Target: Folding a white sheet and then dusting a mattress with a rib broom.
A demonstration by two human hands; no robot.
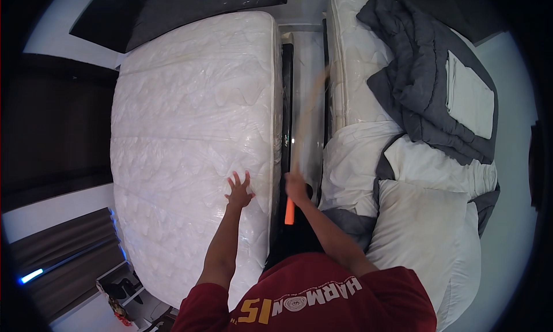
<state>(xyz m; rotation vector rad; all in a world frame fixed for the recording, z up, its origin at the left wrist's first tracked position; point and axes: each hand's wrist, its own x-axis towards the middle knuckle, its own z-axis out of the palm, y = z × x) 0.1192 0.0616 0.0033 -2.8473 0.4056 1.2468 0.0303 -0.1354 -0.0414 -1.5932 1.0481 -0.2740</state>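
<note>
My left hand [239, 192] rests with its fingers spread on the white quilted mattress [190, 119], which has a shiny clear plastic cover. My right hand [296, 186] is closed around a long, thin tan stick [313, 104] with a bright orange end [290, 212] sticking out below the fist. The stick slants up and to the right over the narrow gap between the two beds. It is smeared by motion, and I cannot make out what is at its far end.
On the second bed [351, 49] at the right lie a crumpled grey comforter [403, 61], a folded white cloth [469, 95] and white pillows [417, 228]. Dark headboards [207, 12] stand behind the beds. Dark curtains [63, 268] and a small shelf [118, 280] are at the lower left.
</note>
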